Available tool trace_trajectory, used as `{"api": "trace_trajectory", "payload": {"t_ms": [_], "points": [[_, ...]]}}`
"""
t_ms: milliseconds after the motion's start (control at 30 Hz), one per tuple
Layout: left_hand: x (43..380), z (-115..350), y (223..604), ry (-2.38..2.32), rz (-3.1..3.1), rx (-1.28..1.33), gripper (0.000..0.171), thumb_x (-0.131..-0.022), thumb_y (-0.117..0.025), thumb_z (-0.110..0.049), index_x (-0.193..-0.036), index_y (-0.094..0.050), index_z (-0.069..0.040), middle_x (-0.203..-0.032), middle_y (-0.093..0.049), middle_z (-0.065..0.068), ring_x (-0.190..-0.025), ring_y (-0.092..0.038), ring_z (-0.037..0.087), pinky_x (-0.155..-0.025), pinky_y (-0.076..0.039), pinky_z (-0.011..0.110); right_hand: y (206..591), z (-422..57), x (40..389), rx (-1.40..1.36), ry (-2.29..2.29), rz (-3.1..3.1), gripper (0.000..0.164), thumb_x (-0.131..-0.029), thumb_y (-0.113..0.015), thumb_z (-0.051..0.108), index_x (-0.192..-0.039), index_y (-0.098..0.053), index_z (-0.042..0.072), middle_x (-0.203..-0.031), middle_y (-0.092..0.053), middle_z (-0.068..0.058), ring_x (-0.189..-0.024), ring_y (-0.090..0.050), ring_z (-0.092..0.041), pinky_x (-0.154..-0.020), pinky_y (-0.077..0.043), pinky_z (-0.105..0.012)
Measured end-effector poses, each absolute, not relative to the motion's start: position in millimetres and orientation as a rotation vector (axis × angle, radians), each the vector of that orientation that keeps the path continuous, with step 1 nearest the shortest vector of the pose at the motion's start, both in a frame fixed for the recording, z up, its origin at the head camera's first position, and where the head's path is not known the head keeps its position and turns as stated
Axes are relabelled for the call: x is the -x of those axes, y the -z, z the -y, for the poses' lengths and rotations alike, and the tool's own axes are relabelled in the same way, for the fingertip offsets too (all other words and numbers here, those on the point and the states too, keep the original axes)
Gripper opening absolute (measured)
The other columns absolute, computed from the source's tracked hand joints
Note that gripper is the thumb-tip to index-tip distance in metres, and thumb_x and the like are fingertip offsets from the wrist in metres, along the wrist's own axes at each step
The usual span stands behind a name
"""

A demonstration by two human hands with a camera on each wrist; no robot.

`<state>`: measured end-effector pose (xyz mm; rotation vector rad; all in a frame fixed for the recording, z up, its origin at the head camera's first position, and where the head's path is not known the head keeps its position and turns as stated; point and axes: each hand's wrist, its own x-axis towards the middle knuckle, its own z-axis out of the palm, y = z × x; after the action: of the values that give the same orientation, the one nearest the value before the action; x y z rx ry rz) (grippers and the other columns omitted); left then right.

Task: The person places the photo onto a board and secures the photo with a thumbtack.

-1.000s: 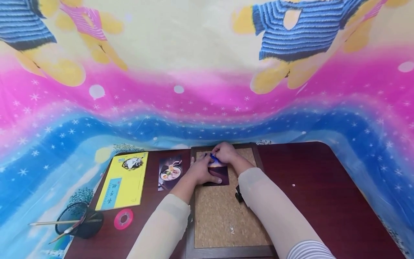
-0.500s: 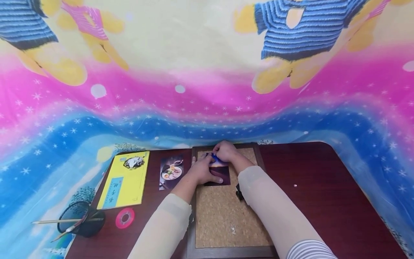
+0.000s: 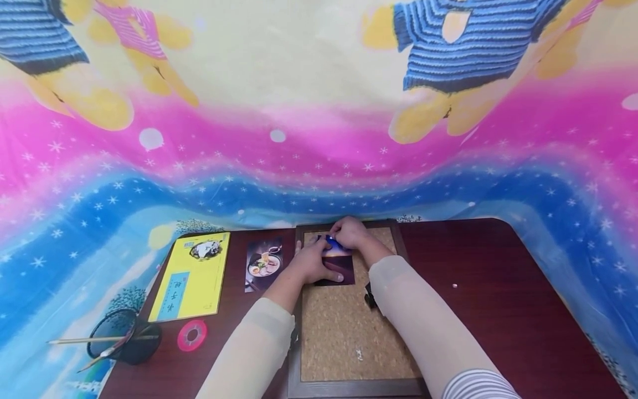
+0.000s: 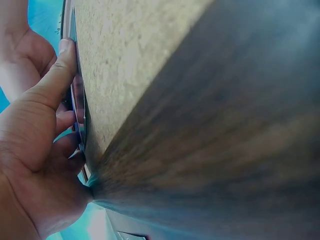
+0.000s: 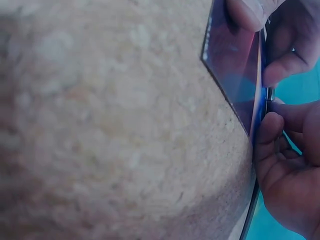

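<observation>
A cork board [image 3: 344, 327] in a dark wooden frame [image 3: 349, 388] lies on the dark red table [image 3: 498, 310]. A dark photo card [image 3: 344, 269] rests on its far part. My left hand [image 3: 311, 263] presses the card flat, the thumb along its near edge. Just beyond it, my right hand [image 3: 349, 233] pinches a small blue pushpin [image 3: 331, 241] at the card's top edge. The right wrist view shows the card [image 5: 232, 75] lying on the cork [image 5: 100, 125], with fingers at its far edge. In the left wrist view my left hand [image 4: 35, 140] lies against the card's edge [image 4: 77, 100].
Left of the board lie a food photo [image 3: 263, 264], a yellow booklet [image 3: 191, 277], a pink tape roll [image 3: 191, 335] and a black mesh pot [image 3: 122, 338] holding brushes. A small black clip [image 3: 369, 299] sits by my right forearm. A colourful cloth [image 3: 319, 138] hangs behind the table.
</observation>
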<state>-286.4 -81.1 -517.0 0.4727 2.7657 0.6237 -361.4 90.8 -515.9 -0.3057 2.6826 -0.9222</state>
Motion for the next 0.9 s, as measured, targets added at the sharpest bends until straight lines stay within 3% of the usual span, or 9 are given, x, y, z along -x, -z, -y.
{"api": "trace_trajectory", "payload": {"t_ms": [200, 333, 900], "points": [[288.7, 82.2, 518.4, -0.619, -2.767, -0.482, 0.102, -0.074, -0.086, -0.065, -0.155, -0.048, -0.017, -0.168, -0.032, 0.010, -0.158, -0.019, 0.029, -0.125, -0.002, 0.061, 515.7, -90.4, 361.2, 0.251, 0.986, -2.658, 0.021, -0.102, -0.065, 0.021, -0.112, -0.080, 0.011, -0.093, -0.075, -0.003, -0.073, -0.069, -0.017, -0.064, -0.056, -0.030], [289.5, 83.0, 519.6, -0.608, -2.769, -0.476, 0.101, -0.074, -0.086, -0.065, -0.154, -0.048, -0.018, -0.168, -0.031, 0.010, -0.158, -0.018, 0.028, -0.125, -0.002, 0.061, 517.1, -88.6, 361.7, 0.238, 1.007, -2.656, 0.020, -0.101, -0.065, 0.019, -0.112, -0.080, 0.010, -0.085, -0.075, -0.002, -0.066, -0.069, -0.016, -0.061, -0.056, -0.030], [287.0, 81.2, 517.6, -0.602, -2.771, -0.464, 0.101, -0.073, -0.087, -0.064, -0.154, -0.048, -0.017, -0.169, -0.029, 0.010, -0.158, -0.018, 0.028, -0.125, -0.001, 0.061, 518.9, -88.5, 362.3, 0.209, 1.019, -2.643, 0.018, -0.102, -0.065, 0.018, -0.111, -0.079, 0.010, -0.086, -0.074, -0.003, -0.062, -0.069, -0.017, -0.058, -0.056, -0.030]]}}
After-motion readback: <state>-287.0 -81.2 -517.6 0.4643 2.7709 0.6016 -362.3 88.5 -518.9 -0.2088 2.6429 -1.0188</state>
